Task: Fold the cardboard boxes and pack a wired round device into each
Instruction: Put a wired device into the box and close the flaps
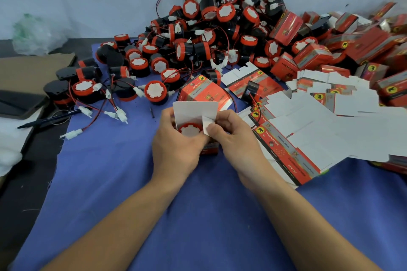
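On the blue cloth [198,215], the left hand [176,145] grips a box [193,110] at centre, fingers curled round it, the lid flap standing open. A device [189,130] sits inside (red rim, white face up). The right hand [233,138] pinches a side flap [207,124]. Flat boxes [308,138] fan out at three o'clock; loose devices [220,28] heap at twelve, packed boxes [363,37] at two.

Two hands [178,145], one pen [49,120], dozens of devices [225,13], boxes [193,110]
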Demonstrator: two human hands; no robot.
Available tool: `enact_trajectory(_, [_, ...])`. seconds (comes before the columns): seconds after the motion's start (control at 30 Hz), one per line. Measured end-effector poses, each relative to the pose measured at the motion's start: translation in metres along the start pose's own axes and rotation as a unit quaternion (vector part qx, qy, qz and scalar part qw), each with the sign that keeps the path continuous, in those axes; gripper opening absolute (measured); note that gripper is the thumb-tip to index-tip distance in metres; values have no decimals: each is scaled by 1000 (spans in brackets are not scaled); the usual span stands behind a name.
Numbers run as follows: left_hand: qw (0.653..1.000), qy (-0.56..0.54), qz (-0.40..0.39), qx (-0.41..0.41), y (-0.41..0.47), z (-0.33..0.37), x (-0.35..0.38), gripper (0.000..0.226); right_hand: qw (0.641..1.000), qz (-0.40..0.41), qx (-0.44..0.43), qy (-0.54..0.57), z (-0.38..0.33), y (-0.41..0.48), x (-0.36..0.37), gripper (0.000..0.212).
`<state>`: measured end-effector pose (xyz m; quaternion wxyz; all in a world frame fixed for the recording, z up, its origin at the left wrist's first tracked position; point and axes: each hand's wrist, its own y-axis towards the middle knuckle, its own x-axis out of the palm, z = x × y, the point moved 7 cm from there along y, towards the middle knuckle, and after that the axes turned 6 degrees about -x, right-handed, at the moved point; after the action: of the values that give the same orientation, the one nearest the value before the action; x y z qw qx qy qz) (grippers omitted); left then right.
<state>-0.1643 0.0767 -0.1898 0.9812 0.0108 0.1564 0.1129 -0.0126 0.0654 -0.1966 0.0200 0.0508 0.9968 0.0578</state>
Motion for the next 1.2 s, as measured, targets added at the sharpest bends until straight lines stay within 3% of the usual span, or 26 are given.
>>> enact_trajectory(0.2, [986, -121, -104, -53, 7, -9, 10, 43, 999, 16, -37, -22, -3, 0, -9, 19])
enact_trajectory(0.5, [968, -100, -226, -46, 15, -7, 8, 48, 999, -18, -19, -18, -1, 4, -8, 40])
enact_trajectory(0.7, [979, -87, -182, -21, 10, -4, 9, 40, 999, -43, 10, 20, 4, 4, -9, 30])
enact_trajectory(0.93, [990, -61, -124, -28, 8, -5, 7, 49, 997, -71, 2, 22, 3, 2, -6, 23])
enact_trajectory(1.2, [970, -132, -200, -40, 8, -4, 9, 40, 999, -45, -12, -18, 3, 3, -4, 35])
